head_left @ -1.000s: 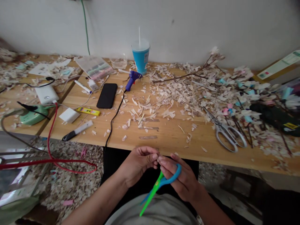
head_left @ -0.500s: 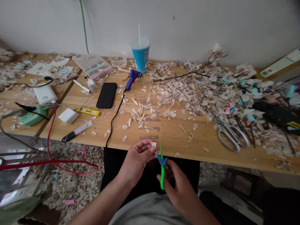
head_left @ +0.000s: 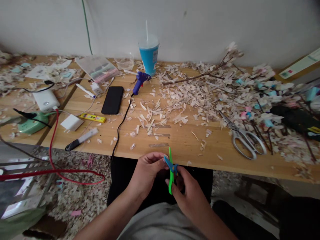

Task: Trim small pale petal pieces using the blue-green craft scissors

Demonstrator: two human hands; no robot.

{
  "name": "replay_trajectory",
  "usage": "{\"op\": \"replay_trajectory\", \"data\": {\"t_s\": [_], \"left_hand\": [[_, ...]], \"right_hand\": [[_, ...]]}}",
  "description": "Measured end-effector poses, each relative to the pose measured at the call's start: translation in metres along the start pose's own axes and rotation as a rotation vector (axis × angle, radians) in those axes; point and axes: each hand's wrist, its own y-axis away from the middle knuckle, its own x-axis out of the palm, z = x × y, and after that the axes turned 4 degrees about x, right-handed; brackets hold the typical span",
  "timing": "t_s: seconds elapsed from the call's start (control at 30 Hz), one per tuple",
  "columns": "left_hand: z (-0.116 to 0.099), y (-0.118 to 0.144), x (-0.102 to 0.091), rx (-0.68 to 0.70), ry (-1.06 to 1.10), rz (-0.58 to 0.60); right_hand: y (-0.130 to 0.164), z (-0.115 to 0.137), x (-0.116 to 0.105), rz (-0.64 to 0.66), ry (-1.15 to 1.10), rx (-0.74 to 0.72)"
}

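Note:
Just off the table's front edge, my right hand (head_left: 187, 186) grips small green and blue scissors (head_left: 171, 170), their blades apart and pointing up and away from me. My left hand (head_left: 151, 168) is close beside them, thumb and fingers pinched together. The blue blade reaches the fingertips of that hand. The small pale piece pinched there is now mostly hidden by the fingers and the blade. Larger grey-handled scissors (head_left: 242, 138) lie on the table to the right, untouched.
Pale petal-like scraps (head_left: 185, 93) litter the wooden table (head_left: 180, 143). A purple glue gun (head_left: 140, 83), a black phone (head_left: 112, 100) and a blue cup (head_left: 149, 58) stand or lie further back. A knife (head_left: 81, 139), cables and a green power strip (head_left: 33, 123) are at left.
The green and blue scissors have turned and moved slightly left, up against the left fingertips. The pale piece, visible above the left thumb before, is now mostly covered.

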Motion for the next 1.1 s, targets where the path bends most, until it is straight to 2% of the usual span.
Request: {"op": "replay_trajectory", "data": {"t_s": [0.2,0.5,0.83,1.1], "left_hand": [[0.0019,-0.0007,-0.0027,0.069,-0.117,0.006],[0.0065,-0.0002,-0.0021,0.036,-0.107,0.026],[0.0075,0.0009,-0.0047,0.063,-0.140,0.047],[0.0054,0.0012,-0.0042,0.100,-0.256,0.057]], "right_hand": [[-0.0013,-0.0008,-0.0029,-0.035,0.029,-0.033],[-0.0022,0.0026,-0.0008,-0.091,0.073,-0.073],[-0.0012,-0.0005,0.0050,-0.165,0.061,-0.136],[-0.0028,-0.0065,0.0036,-0.166,0.059,-0.122]]}}
